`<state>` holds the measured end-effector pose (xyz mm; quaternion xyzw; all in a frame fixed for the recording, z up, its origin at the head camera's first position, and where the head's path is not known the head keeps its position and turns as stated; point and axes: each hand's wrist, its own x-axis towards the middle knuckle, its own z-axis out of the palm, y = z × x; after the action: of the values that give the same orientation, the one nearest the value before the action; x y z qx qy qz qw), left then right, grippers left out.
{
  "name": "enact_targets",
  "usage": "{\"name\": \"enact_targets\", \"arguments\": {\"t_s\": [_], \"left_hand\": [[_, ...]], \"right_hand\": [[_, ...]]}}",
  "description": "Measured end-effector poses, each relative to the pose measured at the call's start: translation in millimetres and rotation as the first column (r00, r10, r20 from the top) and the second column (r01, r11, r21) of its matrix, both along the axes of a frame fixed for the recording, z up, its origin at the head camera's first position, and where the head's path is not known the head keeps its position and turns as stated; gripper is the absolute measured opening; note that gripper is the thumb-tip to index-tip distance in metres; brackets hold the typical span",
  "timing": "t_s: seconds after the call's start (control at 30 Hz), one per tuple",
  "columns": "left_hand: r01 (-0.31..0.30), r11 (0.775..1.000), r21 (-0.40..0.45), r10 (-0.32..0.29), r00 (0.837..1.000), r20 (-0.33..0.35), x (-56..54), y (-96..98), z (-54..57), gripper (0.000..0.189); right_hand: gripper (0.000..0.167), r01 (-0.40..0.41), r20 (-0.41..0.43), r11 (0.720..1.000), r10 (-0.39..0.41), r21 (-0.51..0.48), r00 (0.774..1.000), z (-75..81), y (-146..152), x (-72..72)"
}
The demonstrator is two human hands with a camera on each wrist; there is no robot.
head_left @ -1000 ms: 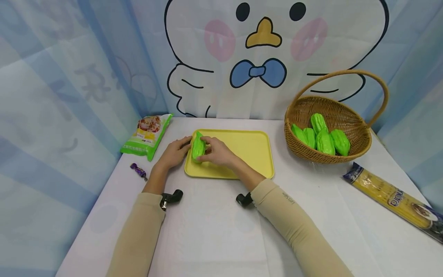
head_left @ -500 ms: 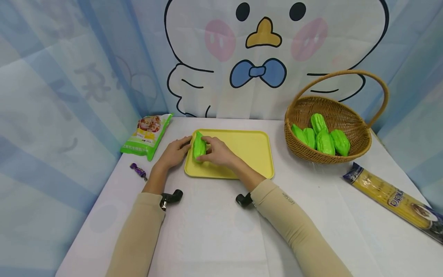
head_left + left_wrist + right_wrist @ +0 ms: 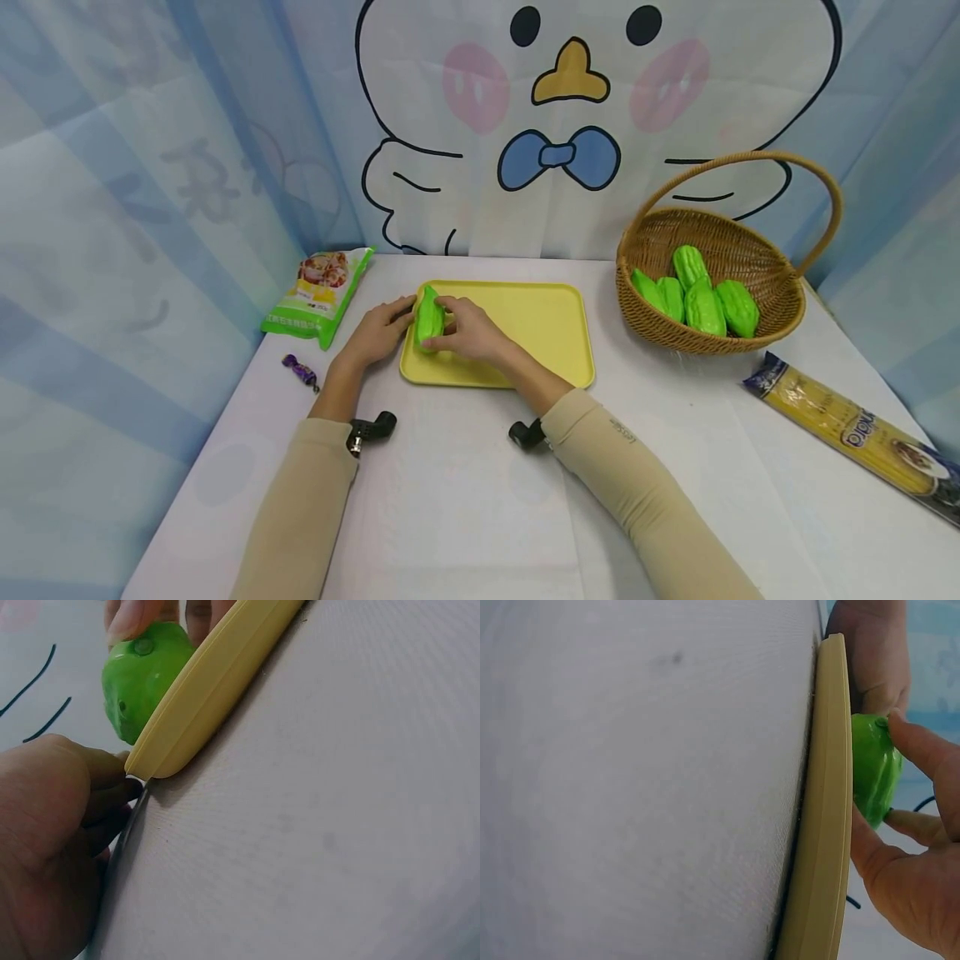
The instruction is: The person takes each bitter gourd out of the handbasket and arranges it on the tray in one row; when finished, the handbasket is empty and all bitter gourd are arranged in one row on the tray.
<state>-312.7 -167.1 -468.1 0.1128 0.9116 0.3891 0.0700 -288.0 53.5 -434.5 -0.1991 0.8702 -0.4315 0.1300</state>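
In the head view my right hand (image 3: 476,329) holds a shiny green ribbed bitter melon (image 3: 430,319) over the left end of a yellow tray (image 3: 517,333). Thumb and fingers lie on opposite sides of the bitter melon (image 3: 874,765) in the right wrist view; it sits at the tray's surface, long axis pointing away from me. My left hand (image 3: 375,333) rests against the tray's left edge, its fingers reaching along the rim. From the left wrist view, the left fingers touch the corner of the tray (image 3: 202,697), apart from the bitter melon; some of them are hidden.
A wicker basket (image 3: 637,321) with a tall handle stands at the right, with several green bitter melons (image 3: 705,308) inside. In front of it lies a long yellow pasta packet (image 3: 847,425). At the left are a green snack bag (image 3: 318,292) and a purple wrapped candy (image 3: 302,372).
The bitter melon shifts very slightly right, then back left, within the right hand's hold. The left hand and the tray stay in place.
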Motion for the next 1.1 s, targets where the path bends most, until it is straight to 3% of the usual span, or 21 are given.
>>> {"name": "enact_targets", "arguments": {"t_s": [0.7,1.1], "left_hand": [[0.003,1.0,0.007,-0.003,1.0,-0.002,2.2,-0.1,1.9,0.05],[-0.006,1.0,0.005,0.006,1.0,-0.001,1.5,0.2,0.8,0.05]], "right_hand": [[0.083,0.016,-0.023,1.0,-0.016,0.013,1.0,-0.8,3.0,-1.8],[0.074,-0.013,-0.029,1.0,0.014,0.024,0.999,0.6,2.2,-1.1]]}}
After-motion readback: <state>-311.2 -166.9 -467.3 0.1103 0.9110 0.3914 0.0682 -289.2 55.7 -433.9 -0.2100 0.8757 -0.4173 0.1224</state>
